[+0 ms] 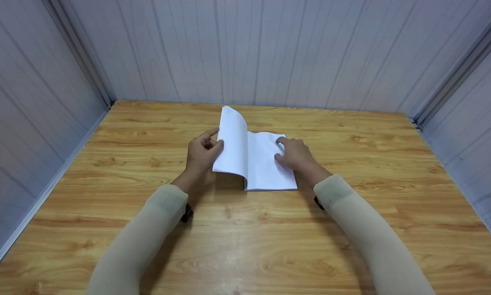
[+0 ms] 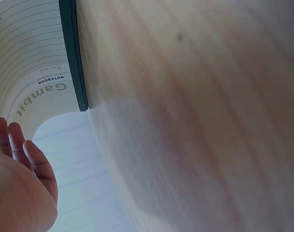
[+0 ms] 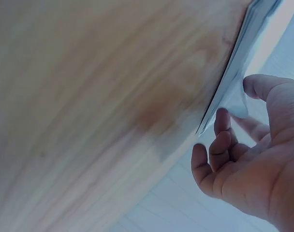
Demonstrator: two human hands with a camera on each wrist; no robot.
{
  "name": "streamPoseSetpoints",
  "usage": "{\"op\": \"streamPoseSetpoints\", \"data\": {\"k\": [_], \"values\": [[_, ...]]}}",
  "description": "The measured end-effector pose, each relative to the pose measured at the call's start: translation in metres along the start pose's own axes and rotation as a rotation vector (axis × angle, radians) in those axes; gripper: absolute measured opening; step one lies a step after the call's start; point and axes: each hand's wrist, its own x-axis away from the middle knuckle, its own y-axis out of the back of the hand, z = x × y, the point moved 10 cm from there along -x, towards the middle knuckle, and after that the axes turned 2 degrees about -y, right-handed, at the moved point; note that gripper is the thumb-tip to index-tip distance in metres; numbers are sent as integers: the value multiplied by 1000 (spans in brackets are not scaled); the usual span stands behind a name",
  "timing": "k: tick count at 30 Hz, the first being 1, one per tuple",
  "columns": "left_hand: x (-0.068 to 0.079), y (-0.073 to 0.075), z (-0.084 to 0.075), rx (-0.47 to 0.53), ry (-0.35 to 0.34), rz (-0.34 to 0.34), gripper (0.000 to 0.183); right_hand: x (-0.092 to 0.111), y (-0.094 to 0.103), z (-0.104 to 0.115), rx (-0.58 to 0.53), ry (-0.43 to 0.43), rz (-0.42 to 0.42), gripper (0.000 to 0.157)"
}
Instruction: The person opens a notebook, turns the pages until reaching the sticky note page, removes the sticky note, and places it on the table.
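A notebook (image 1: 270, 164) lies spread on the wooden table, its white ruled pages showing and a dark cover edge (image 2: 74, 58) visible in the left wrist view. My left hand (image 1: 204, 152) holds a raised, curved batch of pages (image 1: 231, 141) by its outer edge, thumb on the near face. On one of these leaves, "Gambit" and "NOTEBOOK" are printed. Over the right-hand page, my right hand (image 1: 296, 155) has thumb and forefinger at its outer edge. In the right wrist view they pinch a bent bit of page (image 3: 239, 104), while the other fingers curl below the edge.
The wooden table (image 1: 229, 246) stretches around the notebook on every side. Pale panelled walls (image 1: 237, 53) enclose it at the back, left and right. Both forearms, in light sleeves (image 1: 139, 241), reach in from the near side, with a dark wrist device (image 1: 186, 213) beneath the left cuff.
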Motion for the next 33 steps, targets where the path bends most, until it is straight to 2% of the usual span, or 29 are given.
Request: {"op": "streamPoseSetpoints", "data": {"k": [4, 6, 10, 14, 19, 23, 28, 33], "values": [[0, 0, -1, -7, -15, 3, 38, -1, -3, 0, -41, -30, 11, 72], [0, 0, -3, -21, -32, 6, 38, -2, -4, 0, -75, -44, 12, 76], [-1, -1, -4, -39, -43, 12, 38, -3, 0, 2, -130, -26, -16, 64], [0, -1, -2, -21, -16, 14, 39, -3, 7, 4, -149, 7, -73, 50], [1, -2, -1, 21, -9, 22, 40, 1, 15, 11, -139, 50, -154, 40], [1, -2, -1, 10, 4, 20, 41, 6, 19, 22, -128, 123, -187, 37], [0, -1, 1, -1, 24, 14, 41, 9, 14, 34, -149, 236, -142, 37], [1, -2, 1, -5, 27, 14, 40, 11, 9, 38, -224, 300, -70, 37]]}}
